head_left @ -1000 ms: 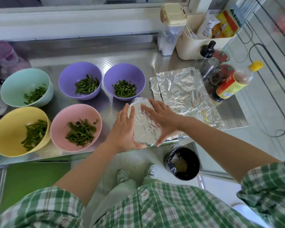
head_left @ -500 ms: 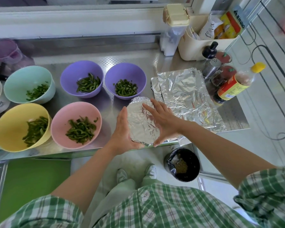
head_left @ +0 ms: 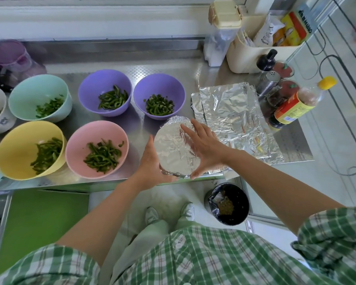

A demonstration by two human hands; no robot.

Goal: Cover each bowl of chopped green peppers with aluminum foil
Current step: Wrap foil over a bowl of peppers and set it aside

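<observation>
Pink bowl [head_left: 97,150] of peppers stands uncovered near the bench [head_left: 173,66] front edge. Just right, our left hand [head_left: 152,163] cups the foil-covered bowl [head_left: 176,149], fingers curled round its side. Our right hand [head_left: 206,147] presses the top, fingers spread flat. Spare foil sheets [head_left: 234,116] lie right.

Hands [head_left: 206,147] on foil-covered bowl [head_left: 173,155]
</observation>
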